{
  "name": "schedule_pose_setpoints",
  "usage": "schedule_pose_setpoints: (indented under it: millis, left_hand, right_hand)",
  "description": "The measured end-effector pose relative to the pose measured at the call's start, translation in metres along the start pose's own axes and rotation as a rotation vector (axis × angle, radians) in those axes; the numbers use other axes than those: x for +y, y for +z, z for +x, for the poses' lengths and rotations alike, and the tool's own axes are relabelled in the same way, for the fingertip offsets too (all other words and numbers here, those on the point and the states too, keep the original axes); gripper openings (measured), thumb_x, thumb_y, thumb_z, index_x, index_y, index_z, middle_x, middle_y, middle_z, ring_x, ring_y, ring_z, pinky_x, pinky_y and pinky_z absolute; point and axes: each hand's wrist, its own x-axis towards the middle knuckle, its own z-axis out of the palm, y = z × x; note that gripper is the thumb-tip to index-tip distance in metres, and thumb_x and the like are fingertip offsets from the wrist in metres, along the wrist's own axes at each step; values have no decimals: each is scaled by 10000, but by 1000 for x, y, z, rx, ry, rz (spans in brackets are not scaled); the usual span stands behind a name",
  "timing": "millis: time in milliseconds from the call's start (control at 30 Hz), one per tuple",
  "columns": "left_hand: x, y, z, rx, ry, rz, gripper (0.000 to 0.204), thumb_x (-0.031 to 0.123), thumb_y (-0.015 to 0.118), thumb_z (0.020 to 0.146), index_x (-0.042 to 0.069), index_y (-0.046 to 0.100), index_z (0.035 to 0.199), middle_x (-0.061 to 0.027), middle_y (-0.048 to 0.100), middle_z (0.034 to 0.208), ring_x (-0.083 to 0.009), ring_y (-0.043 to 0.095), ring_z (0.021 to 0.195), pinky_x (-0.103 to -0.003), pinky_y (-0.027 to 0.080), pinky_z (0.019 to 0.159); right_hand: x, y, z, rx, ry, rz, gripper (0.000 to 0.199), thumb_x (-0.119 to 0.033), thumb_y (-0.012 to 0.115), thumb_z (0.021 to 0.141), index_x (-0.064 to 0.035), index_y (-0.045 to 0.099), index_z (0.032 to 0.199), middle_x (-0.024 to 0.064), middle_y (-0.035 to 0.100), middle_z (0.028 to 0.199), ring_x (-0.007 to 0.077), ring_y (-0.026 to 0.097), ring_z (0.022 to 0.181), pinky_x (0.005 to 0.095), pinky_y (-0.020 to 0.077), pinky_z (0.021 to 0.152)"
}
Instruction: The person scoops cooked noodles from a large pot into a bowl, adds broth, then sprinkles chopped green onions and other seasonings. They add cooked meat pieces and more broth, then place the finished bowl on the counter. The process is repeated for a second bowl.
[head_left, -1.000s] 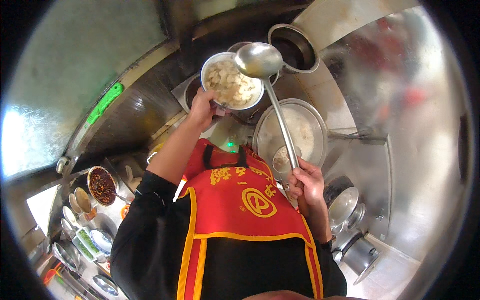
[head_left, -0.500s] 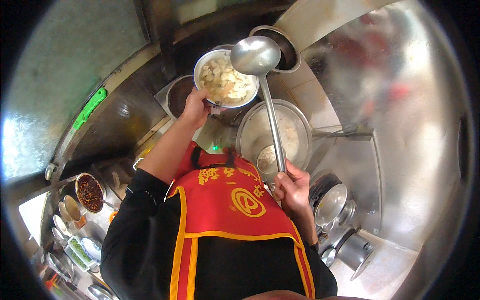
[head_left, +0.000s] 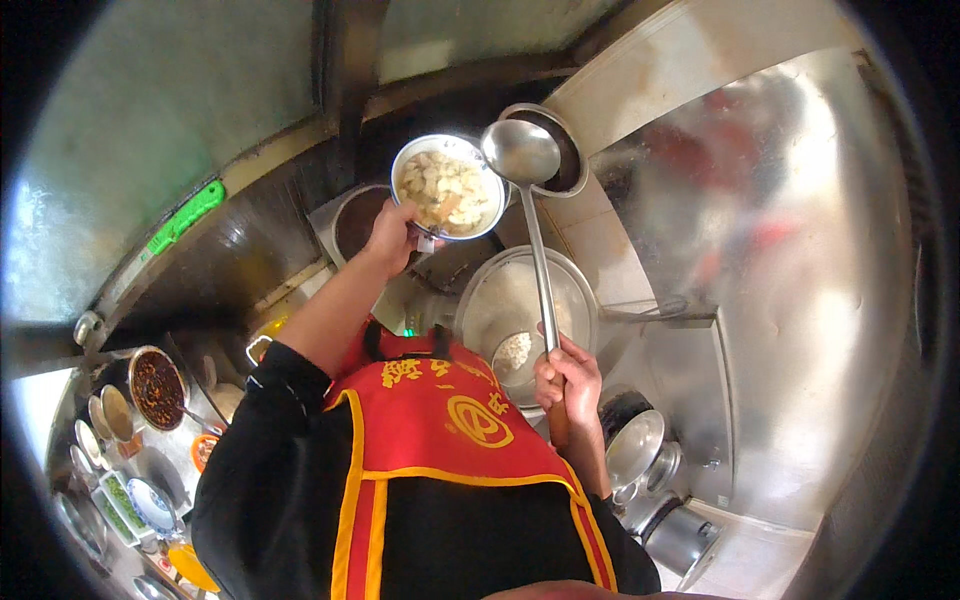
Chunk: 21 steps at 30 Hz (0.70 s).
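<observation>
My left hand (head_left: 392, 238) grips the near rim of a white bowl (head_left: 497, 203) with a blue edge. Pale chunks lie in clear liquid inside it, and a small white tag hangs at the rim by my fingers. My right hand (head_left: 572, 385) is closed round the handle of a long metal ladle (head_left: 521, 152). The ladle's head hangs beside the bowl's right rim; whether it holds liquid I cannot tell. Below the ladle's shaft stands a wide metal pot (head_left: 588, 290) of cloudy whitish liquid. Inside the pot, near my apron, is a round vessel with white pieces (head_left: 515, 350).
Behind the ladle head stands a metal pot (head_left: 578, 165); another round pot (head_left: 350, 235) is left of the bowl. A dark red sauce container (head_left: 158, 388) and several dishes line the left. Lids (head_left: 635, 450) and a pot (head_left: 680, 535) stand at right, beside a metal wall (head_left: 760, 250).
The ladle head has shifted right, from over the bowl's right side to beside its rim. Everything appears lower in the picture as the view tilts. Both hands keep their hold.
</observation>
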Motion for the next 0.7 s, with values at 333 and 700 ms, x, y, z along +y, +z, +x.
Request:
schedule_pose_setpoints:
  millis: [333,700]
  left_hand:
    - [37,-84,-46,156,40,106,532,141,561,845,-14,570,1353,-174,683,1226,-303,707,1061,-487,641,803]
    - [46,-82,-34,65,20,154,673,34,537,823,36,411,1484,-155,600,1371,-265,662,1133,-380,579,921]
  right_hand:
    - [77,-20,96,291,-466,-1169,595,-89,675,927,-65,543,1506,31,632,762,113,580,599,283,483,562]
    - [52,2,31,228,-272,-646,581,13,661,936,-127,582,1495,-61,561,740,45,501,566,244,416,498]
